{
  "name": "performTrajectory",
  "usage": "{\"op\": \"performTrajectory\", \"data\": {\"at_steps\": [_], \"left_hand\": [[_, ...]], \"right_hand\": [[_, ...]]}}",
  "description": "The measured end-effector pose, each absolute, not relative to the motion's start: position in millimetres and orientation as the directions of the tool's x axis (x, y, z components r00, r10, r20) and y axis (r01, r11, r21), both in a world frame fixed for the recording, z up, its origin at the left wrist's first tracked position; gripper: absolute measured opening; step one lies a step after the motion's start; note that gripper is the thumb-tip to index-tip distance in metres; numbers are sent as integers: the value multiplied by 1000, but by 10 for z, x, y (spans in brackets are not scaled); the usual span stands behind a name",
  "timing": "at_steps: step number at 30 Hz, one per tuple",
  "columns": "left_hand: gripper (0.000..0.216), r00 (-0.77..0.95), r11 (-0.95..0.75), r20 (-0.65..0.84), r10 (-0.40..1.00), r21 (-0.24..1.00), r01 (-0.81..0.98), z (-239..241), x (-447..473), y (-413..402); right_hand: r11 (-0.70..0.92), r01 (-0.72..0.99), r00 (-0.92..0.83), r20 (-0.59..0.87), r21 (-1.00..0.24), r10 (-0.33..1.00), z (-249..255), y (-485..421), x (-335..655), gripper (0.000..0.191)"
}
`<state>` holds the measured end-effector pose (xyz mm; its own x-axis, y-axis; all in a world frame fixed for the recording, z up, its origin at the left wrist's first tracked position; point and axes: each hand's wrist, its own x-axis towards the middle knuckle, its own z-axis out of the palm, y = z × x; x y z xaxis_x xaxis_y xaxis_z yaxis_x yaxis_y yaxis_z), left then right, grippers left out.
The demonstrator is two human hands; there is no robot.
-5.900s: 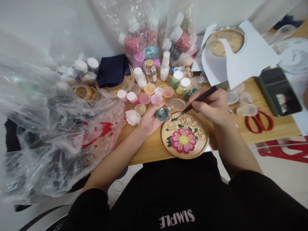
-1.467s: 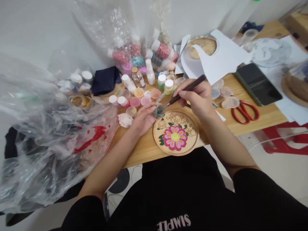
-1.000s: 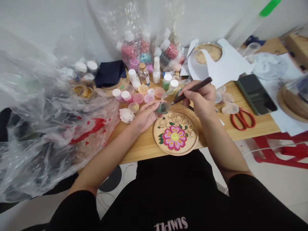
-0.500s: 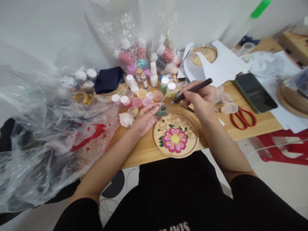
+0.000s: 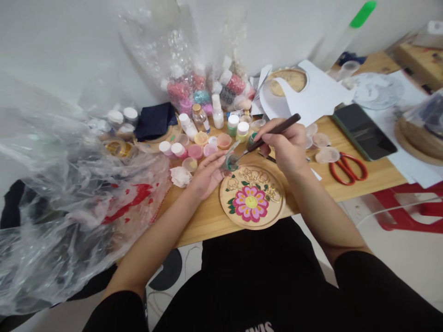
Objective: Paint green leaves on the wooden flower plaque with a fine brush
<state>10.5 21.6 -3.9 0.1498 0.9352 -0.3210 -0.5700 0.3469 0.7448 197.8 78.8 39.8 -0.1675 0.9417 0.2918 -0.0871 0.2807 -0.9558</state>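
My left hand (image 5: pixel 211 175) is closed around a small clear cup (image 5: pixel 232 162) with dark green stuff in it, tipped toward the right. Between my right hand's (image 5: pixel 285 143) fingers is a dark-handled tool (image 5: pixel 277 132), its thin metal tip down at the cup's mouth; the exact shape of the tip is too small to tell. Just below both hands lies a round wooden plate (image 5: pixel 226 210) with a raised gold outline design. On it a pink flower (image 5: pixel 251 203) with a yellow centre and green leaves is coloured in, while other outlined shapes above are bare wood.
Small paint cups (image 5: pixel 195 151) and white-capped bottles (image 5: pixel 242 131) crowd the table beyond my hands. Red-handled scissors (image 5: pixel 348 168) and a phone (image 5: pixel 365 131) lie to the right. Crumpled clear plastic (image 5: pixel 86 198) covers the left side. Crumpled tissue (image 5: pixel 180 176) lies by my left wrist.
The cup in my left hand has tilted so its opening shows more, and the tool's tip stays at it. The view has shifted slightly.
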Motion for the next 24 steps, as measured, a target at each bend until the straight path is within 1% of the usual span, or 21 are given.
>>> {"op": "performTrajectory", "data": {"at_steps": [3,7,10,13,16,20,24], "left_hand": [[17,149,346,-320,936,748,-566,-23,104,214],[19,154,353,-326,933,741,-571,4,112,208],[19,163,356,-323,932,739,-572,-4,113,210],[21,159,341,-307,938,743,-575,-25,110,208],[26,171,331,-285,943,749,-574,-29,108,195],[36,165,321,-277,947,758,-569,-28,104,177],[33,148,316,-285,947,751,-580,-49,85,183]], "right_hand": [[312,-105,-138,324,-944,936,387,785,1981,11],[379,-61,-151,384,-923,911,395,765,1992,8],[424,-51,-163,426,-904,890,420,741,1993,13],[403,-78,-166,411,-912,896,453,707,1976,22],[394,-80,-122,402,-916,908,466,671,1957,30],[440,0,-60,439,-898,896,423,648,1961,29],[517,113,-70,512,-848,856,396,647,1978,23]]}}
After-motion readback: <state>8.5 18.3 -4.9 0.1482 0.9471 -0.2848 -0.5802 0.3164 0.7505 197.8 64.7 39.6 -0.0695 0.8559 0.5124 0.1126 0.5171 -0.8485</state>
